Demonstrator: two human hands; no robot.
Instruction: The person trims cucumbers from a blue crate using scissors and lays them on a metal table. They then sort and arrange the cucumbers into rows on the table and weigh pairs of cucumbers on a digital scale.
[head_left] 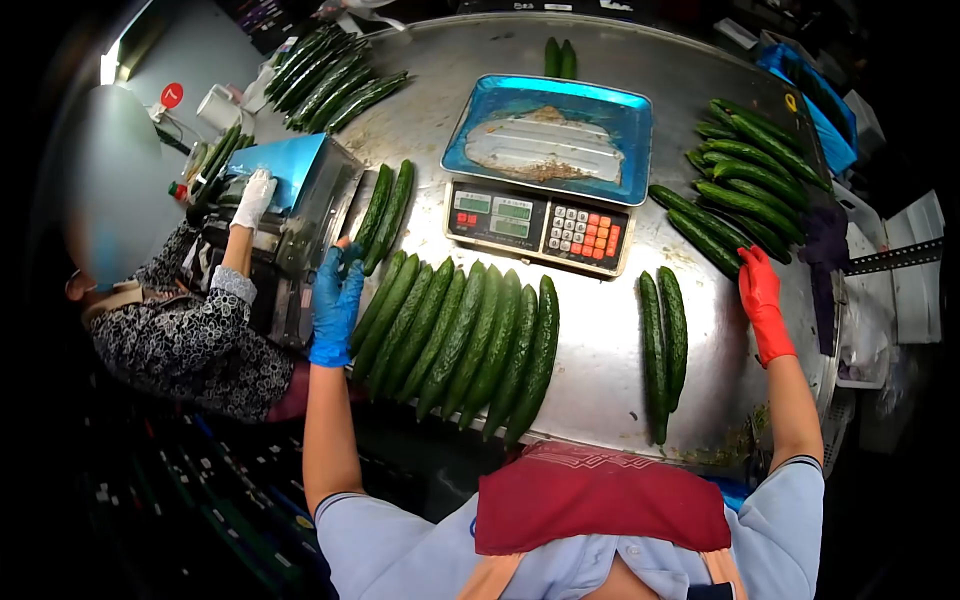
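My left hand [338, 300], in a blue glove, is open with its fingers stretched out, holding nothing that I can see. It is beside the lower ends of a pair of cucumbers [388, 220]. Just right of it lies a row of several cucumbers [465, 345], side by side near the table's front edge. My right hand [761, 300], in a red glove, has its fingers extended at the near tips of a loose pile of cucumbers [750, 180]; whether they touch is unclear. Two more cucumbers [662, 345] lie left of that hand.
A weighing scale [537, 225] with a bare blue-and-steel pan [545, 145] stands mid-table. Wrapped cucumbers [325, 80] lie at the back left. Left, a co-worker's white-gloved hand [256, 198] rests at a wrapping machine [300, 220]. A blue crate [815, 100] stands right.
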